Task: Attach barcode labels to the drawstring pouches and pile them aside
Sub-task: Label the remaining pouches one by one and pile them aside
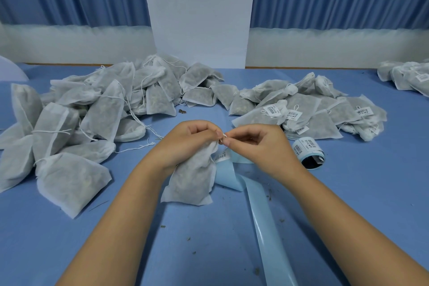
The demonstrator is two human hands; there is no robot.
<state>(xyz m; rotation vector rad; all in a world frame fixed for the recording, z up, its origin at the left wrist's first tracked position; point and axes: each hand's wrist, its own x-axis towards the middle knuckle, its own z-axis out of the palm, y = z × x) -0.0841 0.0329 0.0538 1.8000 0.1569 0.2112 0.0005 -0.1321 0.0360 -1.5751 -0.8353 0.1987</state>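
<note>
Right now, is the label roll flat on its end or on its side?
On its side: label roll rests on its curved face, dark core toward camera, barcodes on top.

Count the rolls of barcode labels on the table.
1: the label roll lies on the blue table, just right of the right hand, its backing strip trailing toward the camera. Pouch heaps could hide others.

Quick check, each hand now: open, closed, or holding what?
Left hand: grips the neck of the pouch.
Right hand: pinches a small white bit at the pouch's mouth; string or label cannot be told.
</note>
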